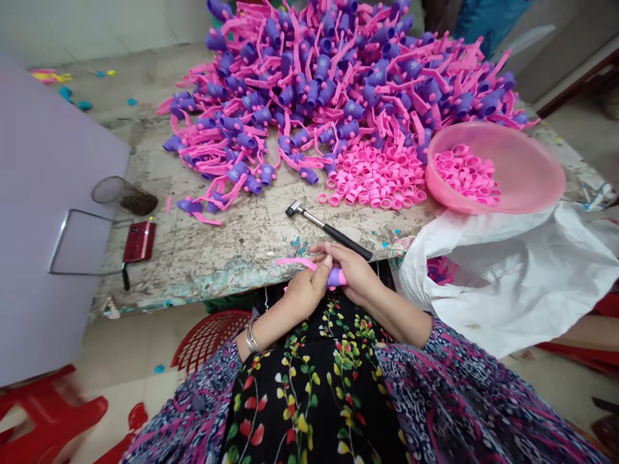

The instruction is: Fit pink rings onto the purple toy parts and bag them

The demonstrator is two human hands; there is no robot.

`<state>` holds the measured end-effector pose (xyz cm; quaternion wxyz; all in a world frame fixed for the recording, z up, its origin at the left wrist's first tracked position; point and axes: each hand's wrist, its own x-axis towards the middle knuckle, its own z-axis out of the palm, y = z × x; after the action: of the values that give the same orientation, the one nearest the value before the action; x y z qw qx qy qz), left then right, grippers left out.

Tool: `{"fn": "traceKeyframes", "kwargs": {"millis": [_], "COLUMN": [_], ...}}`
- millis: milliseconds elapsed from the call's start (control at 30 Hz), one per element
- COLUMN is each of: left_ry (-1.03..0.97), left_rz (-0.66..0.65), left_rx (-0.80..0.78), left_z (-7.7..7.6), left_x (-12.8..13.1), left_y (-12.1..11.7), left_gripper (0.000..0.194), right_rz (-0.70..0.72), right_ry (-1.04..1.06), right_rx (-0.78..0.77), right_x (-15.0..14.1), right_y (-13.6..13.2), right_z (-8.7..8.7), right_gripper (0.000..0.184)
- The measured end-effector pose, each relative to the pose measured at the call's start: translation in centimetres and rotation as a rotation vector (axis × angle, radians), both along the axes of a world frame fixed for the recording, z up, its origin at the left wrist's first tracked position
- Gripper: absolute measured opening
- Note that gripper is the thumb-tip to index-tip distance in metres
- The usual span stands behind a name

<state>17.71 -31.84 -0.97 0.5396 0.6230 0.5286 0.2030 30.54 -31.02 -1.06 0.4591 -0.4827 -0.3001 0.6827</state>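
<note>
Both my hands meet at the near edge of the worn table [217, 245], above my lap. My left hand [304, 290] and my right hand [355, 270] are closed together on one pink and purple plastic toy part [333, 277]; its pink strip [294, 262] sticks out to the left. A small hammer [326, 229] with a black handle lies on the table just beyond my fingers. Behind it sits a heap of loose pink rings [377, 177], and further back a large pile of pink and purple parts [338, 84].
A pink bowl [527, 174] holding pink rings stands at the right, over a white plastic sack [507, 270]. A red phone [139, 240] and a small strainer [120, 193] lie at the left. A grey board [39, 212], a red stool [43, 412] and a red basket [207, 335] are nearby.
</note>
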Motion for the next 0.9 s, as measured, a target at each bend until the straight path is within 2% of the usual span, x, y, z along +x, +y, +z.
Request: {"fn": "traceKeyframes", "kwargs": {"millis": [67, 167, 233, 333, 433, 533, 633, 767, 900], "left_ry": [-0.128, -0.396, -0.552, -0.693, -0.762, -0.776, -0.771, -0.753, -0.736], "left_rz": [0.072, 0.242, 0.306, 0.311, 0.317, 0.335, 0.359, 0.416, 0.513], "left_rx": [-0.178, -0.354, -0.417, -0.522, -0.591, -0.587, -0.561, -0.501, -0.443], "left_z": [-0.1, 0.1, 0.2, 0.3, 0.4, 0.4, 0.4, 0.1, -0.1], "left_x": [-0.5, -1.6, -2.2, -2.7, -2.7, -2.8, -3.1, -3.8, -4.5], "left_y": [0.6, 1.8, 2.7, 3.8, 4.2, 4.2, 4.2, 4.6, 5.5], "left_gripper": [0.063, 0.069, 0.074, 0.079, 0.079, 0.075, 0.074, 0.071, 0.068], "right_rz": [0.030, 0.005, 0.073, 0.259, 0.401, 0.409, 0.281, 0.132, -0.025], "right_ry": [-0.268, -1.002, -1.370, -1.601, -1.605, -1.519, -1.270, -0.940, -0.712], "right_rx": [0.148, 0.413, 0.422, 0.376, 0.359, 0.268, 0.174, 0.223, 0.299], "right_x": [1.5, 4.5, 6.0, 6.5, 5.7, 5.1, 5.1, 5.1, 5.3], "right_y": [0.4, 0.4, 0.3, 0.3, 0.7, 1.0, 1.1, 0.3, -1.9], "right_z": [-0.5, -2.0, -3.0, -3.4, -2.5, -1.9, -2.7, -4.1, -3.3], "right_gripper": [0.035, 0.032, 0.035, 0.034, 0.029, 0.026, 0.027, 0.031, 0.046]}}
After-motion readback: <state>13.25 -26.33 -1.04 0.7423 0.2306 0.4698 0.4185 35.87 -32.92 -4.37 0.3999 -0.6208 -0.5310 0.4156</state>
